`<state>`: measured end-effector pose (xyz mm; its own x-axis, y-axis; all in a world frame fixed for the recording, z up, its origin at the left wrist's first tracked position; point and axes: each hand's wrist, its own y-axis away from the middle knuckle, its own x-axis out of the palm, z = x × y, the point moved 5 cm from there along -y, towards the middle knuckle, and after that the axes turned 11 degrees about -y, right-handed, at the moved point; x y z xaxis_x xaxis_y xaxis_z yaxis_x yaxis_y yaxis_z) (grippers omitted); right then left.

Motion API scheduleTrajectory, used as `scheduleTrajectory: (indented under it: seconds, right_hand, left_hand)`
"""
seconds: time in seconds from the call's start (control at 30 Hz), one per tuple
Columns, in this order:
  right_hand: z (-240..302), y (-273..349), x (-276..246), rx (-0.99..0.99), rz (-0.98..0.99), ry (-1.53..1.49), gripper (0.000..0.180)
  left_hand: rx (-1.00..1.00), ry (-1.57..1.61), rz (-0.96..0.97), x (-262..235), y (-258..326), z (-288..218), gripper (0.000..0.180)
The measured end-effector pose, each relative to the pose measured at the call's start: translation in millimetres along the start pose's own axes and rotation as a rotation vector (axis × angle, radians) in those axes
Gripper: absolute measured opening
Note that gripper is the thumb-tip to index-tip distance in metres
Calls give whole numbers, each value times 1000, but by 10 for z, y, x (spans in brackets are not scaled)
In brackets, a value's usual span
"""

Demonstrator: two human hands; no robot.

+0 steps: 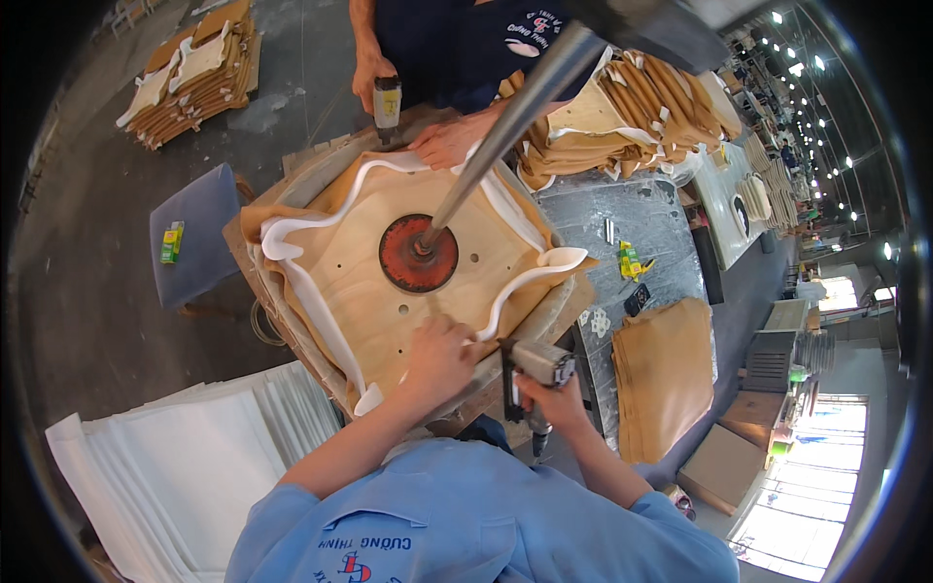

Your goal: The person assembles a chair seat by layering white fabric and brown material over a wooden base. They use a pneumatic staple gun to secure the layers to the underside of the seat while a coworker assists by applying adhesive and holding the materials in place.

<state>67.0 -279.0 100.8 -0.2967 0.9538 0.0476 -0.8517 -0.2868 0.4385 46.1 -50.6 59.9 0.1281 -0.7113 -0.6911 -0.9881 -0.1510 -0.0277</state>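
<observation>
A wooden seat panel [360, 272] lies underside up, wrapped at its edges by white foam [335, 321] and a tan cover [306, 321]. A round red press plate [418, 255] on a metal rod [515, 121] sits on its middle. My left hand [442, 360] is closed at the panel's near edge, its fingers on the turned-up cover and foam. In my right hand [554, 398] is a pneumatic staple gun [539, 364], its nose at the near right edge beside my left fingers.
Across the panel, a co-worker's hand [369, 83] holds another staple gun [387, 102]; the other hand [452, 141] presses the far edge. Tan sheets [666, 379] lie on the right table [622, 209]. White foam sheets [194, 457] stand at lower left, a blue-grey stool [194, 219] at left.
</observation>
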Motion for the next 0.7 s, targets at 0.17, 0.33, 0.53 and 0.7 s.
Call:
scheduleTrajectory:
  seconds: [0.17, 0.33, 0.53, 0.7]
  right_hand:
    - [184, -329, -449, -26, 13, 113, 19]
    - [195, -702, -673, 63, 80, 242, 24]
    - [290, -1029, -655, 157, 163, 351, 28]
    - [400, -1156, -559, 259, 161, 500, 29]
  left_hand:
    - [87, -272, -48, 605, -379, -291, 43]
    - [30, -373, -37, 778, -542, -312, 45]
    - [49, -240, -97, 903, -612, -279, 35]
    - [43, -191, -162, 900, -654, -229, 22]
